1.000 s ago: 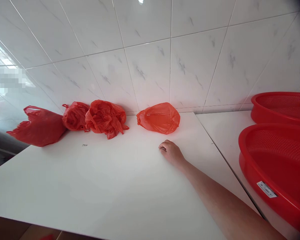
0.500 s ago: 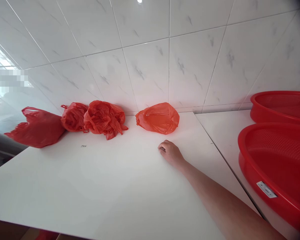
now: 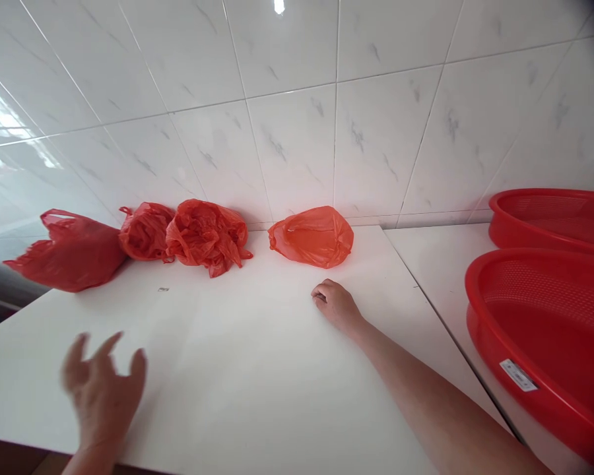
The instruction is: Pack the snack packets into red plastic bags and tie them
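My left hand [image 3: 101, 392] is over the near left part of the white tabletop [image 3: 237, 369], fingers spread and slightly blurred, holding nothing. My right hand [image 3: 337, 305] rests on the tabletop with its fingers curled closed; whether something small is inside them is hidden. Just beyond it lies a loose red plastic bag [image 3: 321, 241], thin and mouth open. Farther left, against the wall, sit a crumpled red plastic bag [image 3: 205, 234], a smaller bunched red bag [image 3: 146, 231] and a full-looking red bag [image 3: 84, 254] with its handle loop up.
On the adjoining white surface at the right stand two red plastic baskets, a near one [image 3: 495, 343] with a label and a far one [image 3: 505, 231] behind it. A tiny flat scrap [image 3: 163, 289] lies on the tabletop. The tiled wall [image 3: 292, 145] closes off the back.
My left hand has come into view from the bottom left with fingers apart. My right hand and the bags have stayed in place, while the camera view has shifted slightly.
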